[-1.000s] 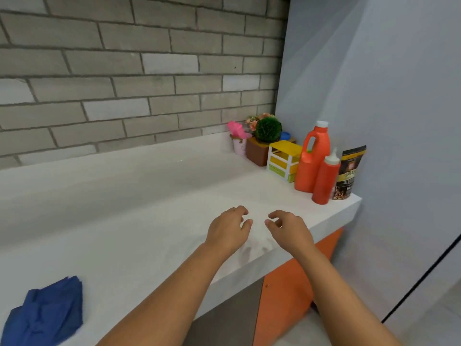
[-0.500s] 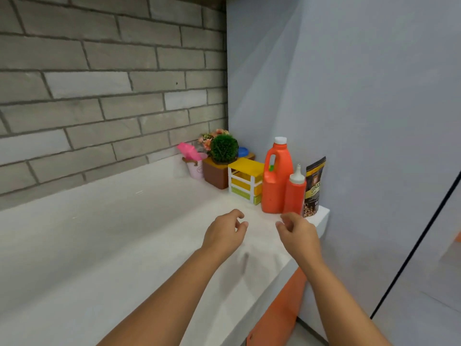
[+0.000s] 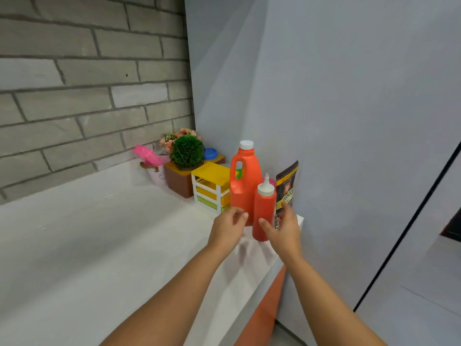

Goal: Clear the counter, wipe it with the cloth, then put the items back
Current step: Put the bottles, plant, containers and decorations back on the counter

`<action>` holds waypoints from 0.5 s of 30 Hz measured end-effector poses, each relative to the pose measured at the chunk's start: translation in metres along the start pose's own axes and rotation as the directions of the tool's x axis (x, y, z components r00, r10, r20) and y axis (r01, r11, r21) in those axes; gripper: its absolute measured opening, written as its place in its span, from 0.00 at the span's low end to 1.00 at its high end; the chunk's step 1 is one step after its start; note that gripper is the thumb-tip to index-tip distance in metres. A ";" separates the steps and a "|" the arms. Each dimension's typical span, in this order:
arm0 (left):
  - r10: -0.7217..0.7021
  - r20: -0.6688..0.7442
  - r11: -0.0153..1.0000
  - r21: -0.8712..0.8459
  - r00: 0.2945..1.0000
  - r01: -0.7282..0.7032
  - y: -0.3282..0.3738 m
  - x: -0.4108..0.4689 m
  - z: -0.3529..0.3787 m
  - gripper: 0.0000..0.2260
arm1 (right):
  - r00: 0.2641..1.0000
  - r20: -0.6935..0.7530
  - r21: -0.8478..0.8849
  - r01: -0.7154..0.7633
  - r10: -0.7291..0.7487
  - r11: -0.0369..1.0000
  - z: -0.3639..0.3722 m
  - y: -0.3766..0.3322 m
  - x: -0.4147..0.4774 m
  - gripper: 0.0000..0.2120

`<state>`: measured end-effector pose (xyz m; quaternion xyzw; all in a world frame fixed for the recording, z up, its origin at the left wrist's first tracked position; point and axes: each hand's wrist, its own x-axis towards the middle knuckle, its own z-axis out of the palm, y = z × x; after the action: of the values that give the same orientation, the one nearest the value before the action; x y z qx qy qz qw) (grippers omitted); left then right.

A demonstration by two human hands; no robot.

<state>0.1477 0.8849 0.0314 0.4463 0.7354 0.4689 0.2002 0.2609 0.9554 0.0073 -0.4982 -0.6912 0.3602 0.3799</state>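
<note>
Upright red squeeze bottle point(image 3: 263, 208), white nozzle; right hand point(image 3: 284, 232) perhaps touching

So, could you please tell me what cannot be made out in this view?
Head view:
- Blue-lidded container: body hidden behind the ball plant.
- Green thing behind the orange jug: only a sliver shows.
- Pouch: lower front covered by the right hand and squeeze bottle; small print too small.
- Cloth: nowhere in the frame.
</note>
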 end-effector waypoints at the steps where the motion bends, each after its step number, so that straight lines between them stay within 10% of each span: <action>1: -0.006 0.008 1.000 -0.028 1.000 0.006 0.002 0.003 0.005 0.12 | 1.000 0.010 0.002 0.003 -0.003 1.000 0.001 0.003 0.004 0.34; 15: -0.063 0.041 0.971 -0.227 0.997 0.071 -0.002 0.023 0.041 0.15 | 0.978 0.158 0.233 0.096 -0.135 0.968 0.004 0.027 0.020 0.27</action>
<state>0.1635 0.9248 0.0128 0.4029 0.6880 0.5357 0.2780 0.2643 0.9808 -0.0144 -0.3777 -0.7044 0.4548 0.3927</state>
